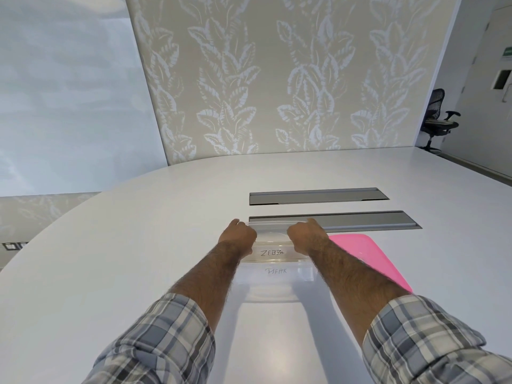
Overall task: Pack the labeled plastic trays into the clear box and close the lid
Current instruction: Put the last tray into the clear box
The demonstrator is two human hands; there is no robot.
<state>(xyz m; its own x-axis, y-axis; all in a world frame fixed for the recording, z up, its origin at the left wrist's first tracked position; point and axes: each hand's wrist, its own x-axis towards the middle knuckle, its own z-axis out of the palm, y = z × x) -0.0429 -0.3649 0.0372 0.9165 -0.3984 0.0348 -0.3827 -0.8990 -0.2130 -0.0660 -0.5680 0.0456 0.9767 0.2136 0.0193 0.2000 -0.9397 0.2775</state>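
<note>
Trays counted: two labels readable, "ZEBRA" tray (pixel 273 252) on top, second tray (pixel 275 271) under it; further trays not resolvable.
Clear box (pixel 277 286): on white counter (pixel 138 259), walls hard to distinguish from trays.
Pink lid (pixel 365 256): one, flat on counter, just right of the box.
Hands: my left hand (pixel 239 235) and right hand (pixel 304 235) curled closed on opposite ends of the ZEBRA tray.
Grey counter hatches (pixel 318 195): two, beyond the box.

Both forearms reach straight forward, bare below rolled plaid sleeves, roughly parallel and a little apart. The left hand (pixel 238 234) is curled into a loose fist, knuckles up, thumb pointing forward. The right hand (pixel 304 235) mirrors it, fingers (pixel 297 249) folded under, thumb extended ahead.
</note>
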